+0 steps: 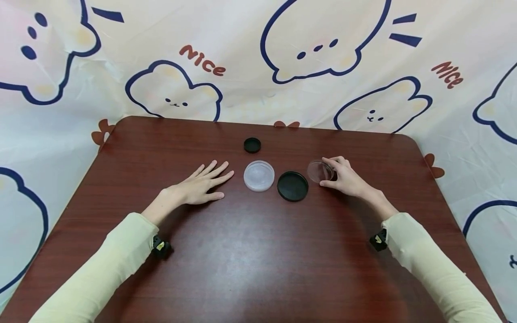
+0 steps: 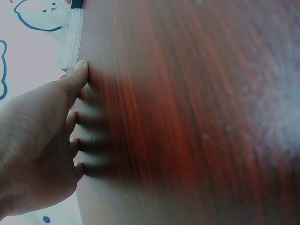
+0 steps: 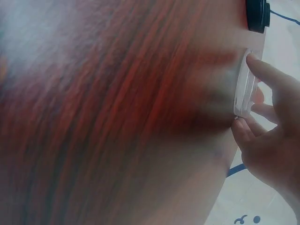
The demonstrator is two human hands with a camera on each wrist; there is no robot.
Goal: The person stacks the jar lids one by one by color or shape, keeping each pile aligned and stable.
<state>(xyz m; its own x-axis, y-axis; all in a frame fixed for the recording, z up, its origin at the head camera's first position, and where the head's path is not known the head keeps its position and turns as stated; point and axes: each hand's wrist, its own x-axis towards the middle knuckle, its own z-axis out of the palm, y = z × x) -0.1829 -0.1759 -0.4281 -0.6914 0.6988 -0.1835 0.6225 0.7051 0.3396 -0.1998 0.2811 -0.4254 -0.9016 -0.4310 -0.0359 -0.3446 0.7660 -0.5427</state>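
My right hand [image 1: 342,176] grips a shallow, clear round dish [image 1: 317,172] by its edge, thumb on the near side and fingers on the far side. In the right wrist view the clear dish [image 3: 242,86] lies low at the table surface between thumb and fingers. Just left of it is a larger black round lid-like dish [image 1: 292,186]. Left of that sits a translucent whitish round dish [image 1: 259,176]. My left hand [image 1: 202,184] rests palm down with spread fingers, holding nothing, a little left of the whitish dish.
Behind the whitish dish, toward the far edge, stands a small black round lid-like piece [image 1: 252,145]. All of it is on a glossy dark red-brown table [image 1: 258,260]. A printed cloth [image 1: 242,36] with cartoon figures hangs behind and along both sides.
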